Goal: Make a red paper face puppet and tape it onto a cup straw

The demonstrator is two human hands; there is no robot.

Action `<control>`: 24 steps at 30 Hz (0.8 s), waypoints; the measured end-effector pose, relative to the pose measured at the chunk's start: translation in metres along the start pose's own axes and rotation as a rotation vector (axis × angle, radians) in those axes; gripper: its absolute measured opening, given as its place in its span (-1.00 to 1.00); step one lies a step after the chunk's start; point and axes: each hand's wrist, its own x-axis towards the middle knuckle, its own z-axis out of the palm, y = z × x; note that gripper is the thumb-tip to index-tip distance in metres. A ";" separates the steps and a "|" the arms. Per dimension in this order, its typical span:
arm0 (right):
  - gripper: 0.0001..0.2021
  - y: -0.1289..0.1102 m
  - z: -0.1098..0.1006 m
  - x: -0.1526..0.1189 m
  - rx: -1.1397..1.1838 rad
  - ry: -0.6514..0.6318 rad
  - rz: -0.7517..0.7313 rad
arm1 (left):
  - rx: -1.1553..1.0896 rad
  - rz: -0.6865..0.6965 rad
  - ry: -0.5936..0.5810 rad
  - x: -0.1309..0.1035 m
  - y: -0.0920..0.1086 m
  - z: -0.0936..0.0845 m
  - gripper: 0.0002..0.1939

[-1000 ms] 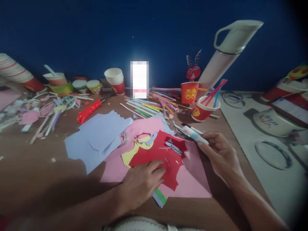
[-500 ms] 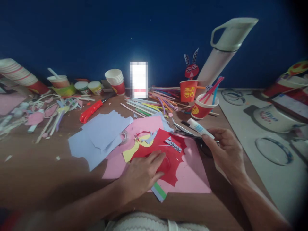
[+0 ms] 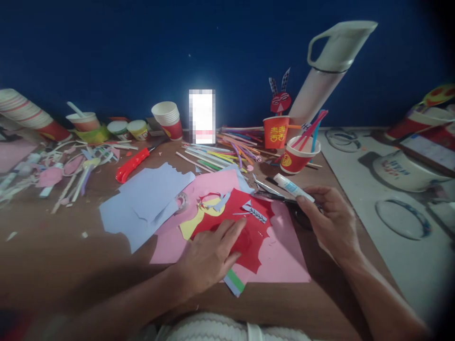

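My left hand (image 3: 213, 251) lies over the red paper (image 3: 249, 258) with its fingers stretched out and its thumb apart. A round red piece under the fingers is mostly hidden. In my right hand (image 3: 332, 220), thumb and fingers grip a white glue stick (image 3: 291, 187) with blue print, held slantwise above the table. Below it lie scissors (image 3: 272, 196), their black handles partly hidden by the hand. A strip with a dark leaf pattern (image 3: 255, 213) rests on the red paper. Pink paper (image 3: 287, 265) spreads underneath, and yellow paper (image 3: 194, 222) shows beside my left hand.
Pale blue paper (image 3: 145, 201) and a red-handled knife (image 3: 132, 166) lie to the left. Coloured sticks (image 3: 216, 156) are heaped behind. Paper cups (image 3: 167, 121) stand along the wall. A red cup (image 3: 276, 132), a cup with straws (image 3: 300, 151) and a tall flask (image 3: 320, 80) stand at the right.
The fingertips of my left hand have slid slightly forward and right on the red paper. My right hand keeps the glue stick nearly in place. The whole view has shifted a little.
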 end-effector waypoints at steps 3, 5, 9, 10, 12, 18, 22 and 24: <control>-0.77 0.003 0.001 0.001 0.028 0.007 0.027 | -0.068 -0.035 0.018 -0.001 -0.001 0.002 -0.34; -0.76 0.005 0.001 0.002 0.054 0.007 0.029 | -0.133 -0.066 0.038 -0.002 -0.002 0.002 -0.42; -0.66 0.002 -0.001 0.004 0.192 -0.038 0.035 | -0.405 -0.171 0.062 -0.002 -0.004 -0.004 -0.55; -0.64 0.000 -0.001 0.005 0.236 -0.055 0.057 | -0.493 -0.218 0.070 -0.001 -0.004 -0.006 -0.59; -0.64 -0.005 -0.003 0.006 0.359 -0.082 0.152 | -0.700 -0.320 0.066 0.001 -0.005 -0.010 -0.67; -0.80 -0.018 -0.007 0.007 0.813 -0.253 0.407 | -1.286 -0.532 0.021 0.004 -0.016 -0.011 -0.81; -0.80 -0.019 -0.007 0.006 0.885 -0.370 0.391 | -1.286 -0.506 0.055 0.005 -0.016 -0.011 -0.85; -0.81 -0.019 -0.006 0.006 0.863 -0.375 0.354 | -1.132 -0.390 0.216 0.004 -0.011 -0.016 -0.94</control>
